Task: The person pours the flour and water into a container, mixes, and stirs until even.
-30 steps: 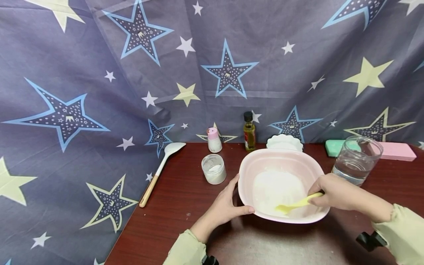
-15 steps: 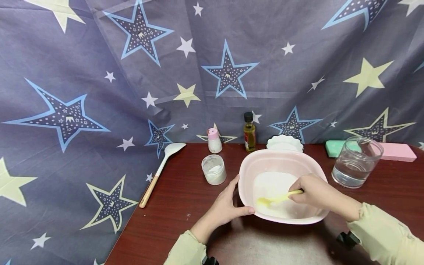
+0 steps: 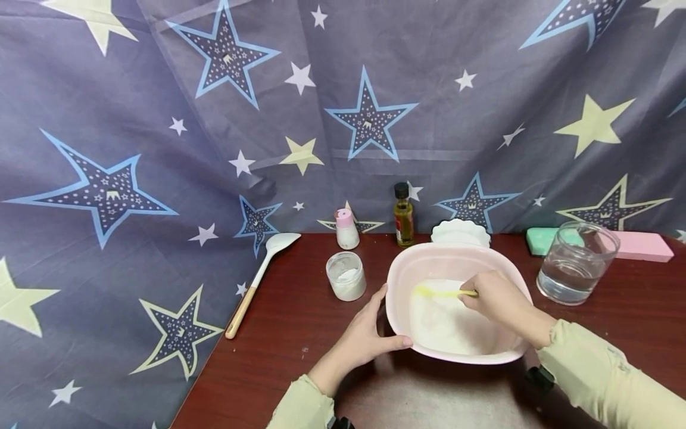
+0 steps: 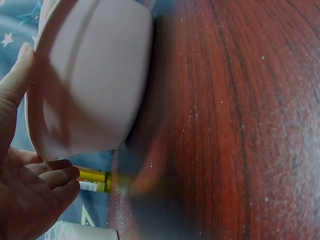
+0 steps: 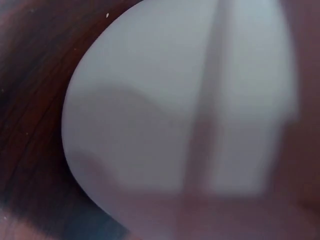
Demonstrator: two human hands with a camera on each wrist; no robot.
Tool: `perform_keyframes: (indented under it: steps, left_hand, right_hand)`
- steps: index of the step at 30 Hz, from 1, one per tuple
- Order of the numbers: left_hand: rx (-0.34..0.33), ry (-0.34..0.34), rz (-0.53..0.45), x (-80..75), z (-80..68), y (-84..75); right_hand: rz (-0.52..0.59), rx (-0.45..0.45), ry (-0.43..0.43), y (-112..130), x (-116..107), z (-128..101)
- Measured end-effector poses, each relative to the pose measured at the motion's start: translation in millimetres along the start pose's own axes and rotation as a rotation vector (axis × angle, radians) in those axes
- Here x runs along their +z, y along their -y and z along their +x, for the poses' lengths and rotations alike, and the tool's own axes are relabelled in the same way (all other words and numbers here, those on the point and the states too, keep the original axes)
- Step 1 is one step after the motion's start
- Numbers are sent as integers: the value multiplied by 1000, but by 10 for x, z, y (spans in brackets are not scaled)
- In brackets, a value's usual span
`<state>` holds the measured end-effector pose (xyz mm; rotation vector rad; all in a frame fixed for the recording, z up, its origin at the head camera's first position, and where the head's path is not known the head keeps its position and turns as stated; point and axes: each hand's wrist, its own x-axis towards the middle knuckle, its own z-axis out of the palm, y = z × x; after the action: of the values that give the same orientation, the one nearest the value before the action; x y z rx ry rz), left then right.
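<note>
A pale pink basin [image 3: 396, 322] stands on the table with a smooth-looking white substance [image 3: 445, 328] spread over its bottom. My left hand [image 3: 361, 333] holds the basin's left end, thumb at the near rim and fingers farther round the side. In the left wrist view, that hand's thumb and fingertips [image 4: 62, 172] meet the rim of the basin [image 4: 105, 75]. Over the basin my right hand [image 3: 495, 298] pinches the handle of a yellow spoon [image 3: 445, 293], whose head points left at the white substance. The right wrist view shows the basin wall [image 5: 135, 125], blurred.
A glass of water [image 3: 570, 277] stands right of the basin, before green and pink blocks [image 3: 643, 245]. Behind are a scalloped white dish [image 3: 461, 232], an oil bottle [image 3: 404, 217] and a pink-capped shaker [image 3: 347, 229]. Leftward are an uncapped powder jar [image 3: 346, 283] and a white ladle [image 3: 262, 280].
My right hand has carried the spoon leftward through the basin, then slightly toward its far side. The left hand and the basin keep their places.
</note>
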<state>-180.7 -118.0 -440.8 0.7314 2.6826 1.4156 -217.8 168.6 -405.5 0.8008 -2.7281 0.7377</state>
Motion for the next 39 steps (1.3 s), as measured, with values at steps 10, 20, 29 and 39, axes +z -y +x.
perform_keyframes:
  steps: [10,20,29,39]
  left_hand:
    - [4,1,-12,32,-11,26]
    - [1,5,-4,28,-3,20]
    - [-20,0,2,6,-4,25]
    - [-24,-1,16,5,7,26]
  right_hand:
    - [-129,112,-4,-86,-114,-68]
    - [-186,132,70,-213,-389,-199]
    - [-178,135,167,-220,-612,-262]
    - [-163,51,217,-224,-790,-355]
